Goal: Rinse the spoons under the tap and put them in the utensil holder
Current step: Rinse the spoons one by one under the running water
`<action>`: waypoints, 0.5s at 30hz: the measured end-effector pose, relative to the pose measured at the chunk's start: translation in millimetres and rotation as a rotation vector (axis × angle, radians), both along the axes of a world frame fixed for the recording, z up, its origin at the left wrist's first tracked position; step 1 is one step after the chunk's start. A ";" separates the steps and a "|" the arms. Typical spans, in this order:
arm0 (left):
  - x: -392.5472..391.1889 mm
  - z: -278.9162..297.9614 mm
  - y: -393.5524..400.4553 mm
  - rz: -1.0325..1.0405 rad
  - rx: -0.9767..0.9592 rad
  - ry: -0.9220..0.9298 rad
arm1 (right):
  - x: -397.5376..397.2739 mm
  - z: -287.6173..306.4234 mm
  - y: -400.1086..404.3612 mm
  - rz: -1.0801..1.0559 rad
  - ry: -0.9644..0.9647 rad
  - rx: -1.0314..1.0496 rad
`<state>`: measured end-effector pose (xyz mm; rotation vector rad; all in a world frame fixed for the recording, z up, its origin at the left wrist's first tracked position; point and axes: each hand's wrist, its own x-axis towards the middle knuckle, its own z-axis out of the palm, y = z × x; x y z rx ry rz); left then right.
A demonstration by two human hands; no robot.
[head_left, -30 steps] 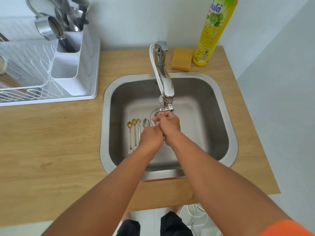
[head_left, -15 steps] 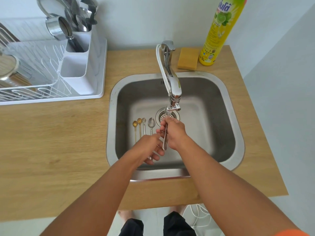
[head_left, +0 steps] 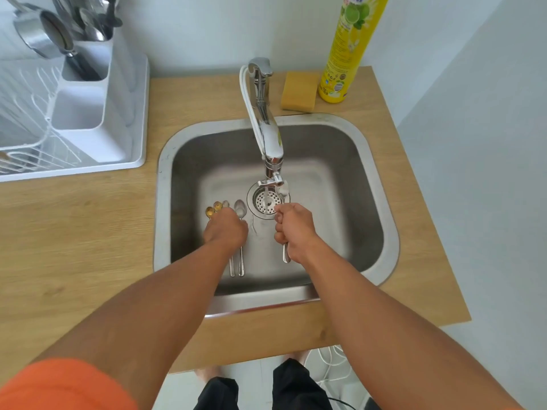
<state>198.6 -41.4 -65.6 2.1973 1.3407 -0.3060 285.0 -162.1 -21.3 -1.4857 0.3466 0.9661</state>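
Observation:
My right hand (head_left: 295, 230) is closed around a silver spoon (head_left: 285, 255), its handle sticking out below my fist, just under the tap spout (head_left: 273, 173). My left hand (head_left: 226, 232) rests down on the row of spoons lying on the sink floor: two gold spoons (head_left: 213, 209) and silver spoons (head_left: 240, 211) whose handles (head_left: 236, 263) poke out below my palm. Whether its fingers grip one is hidden. The white utensil holder (head_left: 88, 113) stands at the back left with cutlery in its far compartment.
The steel sink (head_left: 381, 184) has a drain strainer (head_left: 268, 202) in the middle. A yellow sponge (head_left: 298, 94) and yellow dish soap bottle (head_left: 347, 48) stand behind it. A white dish rack (head_left: 26, 113) sits on the wooden counter (head_left: 74, 247) at left.
My hands have parted. The left hand moved left and down onto the spoons on the sink floor. The right hand stays below the spout with its spoon.

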 end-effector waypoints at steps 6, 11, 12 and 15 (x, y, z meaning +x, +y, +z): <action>12.4 -13.7 0.0 -0.083 0.118 0.035 | 3.5 -10.4 -15.6 -0.008 -0.028 -0.015; 16.0 -17.4 -4.8 -0.075 -0.009 0.077 | 4.5 -12.5 -18.1 -0.017 -0.028 -0.013; 17.8 -16.2 -6.4 -0.074 -0.026 0.091 | 5.2 -12.5 -18.1 -0.017 -0.029 -0.007; 23.3 -9.9 -11.0 -0.041 -0.067 0.100 | 7.0 -11.8 -17.2 -0.024 -0.024 0.031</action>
